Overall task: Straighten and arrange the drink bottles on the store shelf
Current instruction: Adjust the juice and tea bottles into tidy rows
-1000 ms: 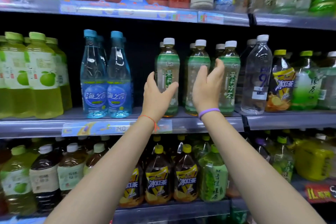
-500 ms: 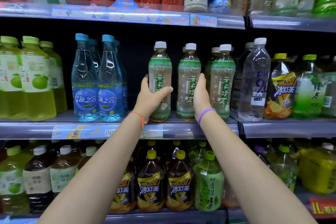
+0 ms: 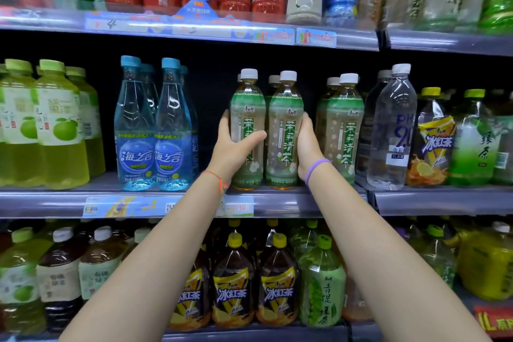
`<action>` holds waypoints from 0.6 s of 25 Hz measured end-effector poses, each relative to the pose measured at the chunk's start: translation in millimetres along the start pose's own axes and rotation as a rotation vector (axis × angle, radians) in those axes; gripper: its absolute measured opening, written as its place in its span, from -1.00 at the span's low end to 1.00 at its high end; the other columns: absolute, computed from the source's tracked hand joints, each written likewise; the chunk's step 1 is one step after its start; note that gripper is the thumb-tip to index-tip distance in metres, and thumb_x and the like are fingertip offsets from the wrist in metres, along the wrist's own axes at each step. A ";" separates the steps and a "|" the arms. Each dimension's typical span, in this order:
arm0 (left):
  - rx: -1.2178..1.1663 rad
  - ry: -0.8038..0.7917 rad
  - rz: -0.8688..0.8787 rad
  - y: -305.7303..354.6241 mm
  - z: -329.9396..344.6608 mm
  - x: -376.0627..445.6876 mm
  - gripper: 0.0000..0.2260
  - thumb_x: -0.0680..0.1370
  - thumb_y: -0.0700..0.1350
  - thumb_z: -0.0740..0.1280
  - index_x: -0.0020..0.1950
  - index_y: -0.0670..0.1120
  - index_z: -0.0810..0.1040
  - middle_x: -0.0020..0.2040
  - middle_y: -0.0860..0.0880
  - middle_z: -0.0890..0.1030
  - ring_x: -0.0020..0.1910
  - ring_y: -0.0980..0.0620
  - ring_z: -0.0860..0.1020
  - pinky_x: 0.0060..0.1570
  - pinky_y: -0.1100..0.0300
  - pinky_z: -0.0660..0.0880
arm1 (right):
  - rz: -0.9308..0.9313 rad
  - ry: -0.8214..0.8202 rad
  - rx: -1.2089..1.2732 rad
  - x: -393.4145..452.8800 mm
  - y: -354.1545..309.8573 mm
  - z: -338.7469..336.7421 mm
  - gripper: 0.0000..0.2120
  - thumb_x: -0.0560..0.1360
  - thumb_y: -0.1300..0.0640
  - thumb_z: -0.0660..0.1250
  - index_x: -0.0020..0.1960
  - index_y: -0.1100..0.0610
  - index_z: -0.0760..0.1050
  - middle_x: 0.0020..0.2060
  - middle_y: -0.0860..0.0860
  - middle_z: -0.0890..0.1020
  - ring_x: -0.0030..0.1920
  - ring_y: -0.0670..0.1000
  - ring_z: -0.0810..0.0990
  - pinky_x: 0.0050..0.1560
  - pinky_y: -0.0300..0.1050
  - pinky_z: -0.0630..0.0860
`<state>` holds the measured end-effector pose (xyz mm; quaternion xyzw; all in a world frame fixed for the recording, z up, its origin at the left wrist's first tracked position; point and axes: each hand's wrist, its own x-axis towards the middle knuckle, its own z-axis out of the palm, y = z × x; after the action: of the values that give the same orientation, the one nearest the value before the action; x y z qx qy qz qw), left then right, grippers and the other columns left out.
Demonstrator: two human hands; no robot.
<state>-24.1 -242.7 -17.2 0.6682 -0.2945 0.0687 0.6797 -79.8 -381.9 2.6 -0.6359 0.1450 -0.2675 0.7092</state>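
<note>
Green-labelled jasmine tea bottles upright at the front edge of the middle shelf [image 3: 277,201]. Left hand [image 3: 233,144] wrapped round the left tea bottle [image 3: 248,108], thumb across its label. Right hand [image 3: 308,144] clasping the right side of the second tea bottle [image 3: 284,130], touching the first. Third tea bottle [image 3: 344,130] just right of the right hand. Blue bottles [image 3: 155,130] left of the left hand, apart.

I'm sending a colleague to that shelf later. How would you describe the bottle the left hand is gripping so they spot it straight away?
Look at the middle shelf, right of the two blue-capped water bottles. Three front white-capped jasmine tea bottles with green labels stand there. It is the leftmost jasmine tea bottle, the one the left hand grips, thumb across its label, nearest the dark gap beside the blue bottles.
</note>
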 end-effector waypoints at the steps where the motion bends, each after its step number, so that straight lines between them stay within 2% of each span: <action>1: -0.018 -0.017 -0.021 0.1 -2.0 3.7 -0.08 0.39 0.17 0.50 0.59 0.11 0.02 0.38 0.18 0.37 0.34 0.13 0.37 0.28 0.13 0.34 | -0.017 -0.020 -0.011 6.7 2.7 2.5 -0.13 0.38 -0.55 0.00 0.56 -0.10 0.20 0.54 0.01 0.29 0.50 0.08 0.28 0.51 0.19 0.16; 3: -0.025 -0.036 -0.050 -2.7 -4.3 8.2 -0.07 0.35 0.21 0.51 0.57 0.13 0.06 0.40 0.11 0.41 0.35 0.07 0.41 0.32 0.07 0.37 | -0.047 -0.044 0.002 30.3 14.8 2.5 -0.03 0.20 -0.62 0.06 0.50 -0.16 0.29 0.49 0.00 0.38 0.46 0.08 0.35 0.47 0.24 0.21; 4: -0.030 -0.032 -0.048 -5.1 -5.3 9.0 -0.11 0.36 0.20 0.51 0.56 0.13 0.09 0.36 0.11 0.45 0.32 0.08 0.44 0.28 0.09 0.40 | -0.050 -0.054 0.005 43.6 21.9 1.1 -0.02 0.18 -0.63 0.08 0.48 -0.18 0.32 0.47 0.00 0.40 0.45 0.08 0.37 0.47 0.26 0.22; 6: -0.048 -0.019 -0.028 -6.5 -5.4 7.7 -0.14 0.37 0.18 0.51 0.55 0.12 0.12 0.33 0.13 0.47 0.28 0.11 0.47 0.20 0.15 0.41 | -0.048 -0.056 0.007 39.1 21.2 3.5 -0.04 0.18 -0.63 0.10 0.46 -0.18 0.35 0.45 0.00 0.43 0.44 0.09 0.39 0.46 0.27 0.23; 11: -0.060 0.025 0.001 -8.3 -12.7 7.7 -0.08 0.26 0.27 0.49 0.53 0.12 0.17 0.34 0.12 0.48 0.30 0.08 0.48 0.33 -0.02 0.43 | -0.022 -0.072 0.040 21.4 16.7 15.4 -0.03 0.18 -0.62 0.07 0.47 -0.17 0.34 0.45 0.01 0.43 0.44 0.08 0.38 0.45 0.26 0.25; 15: -0.042 0.013 -0.004 -7.0 -16.7 5.9 -0.10 0.30 0.26 0.47 0.55 0.13 0.14 0.37 0.16 0.44 0.32 0.10 0.44 0.35 0.01 0.39 | -0.010 -0.034 0.079 23.3 18.5 20.6 0.00 0.15 -0.62 0.08 0.48 -0.15 0.34 0.46 0.02 0.42 0.44 0.09 0.39 0.45 0.25 0.26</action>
<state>-10.7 -229.3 -19.3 0.6539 -0.2901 0.0658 0.6956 -46.0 -377.1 -9.3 -0.6126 0.1189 -0.2657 0.7348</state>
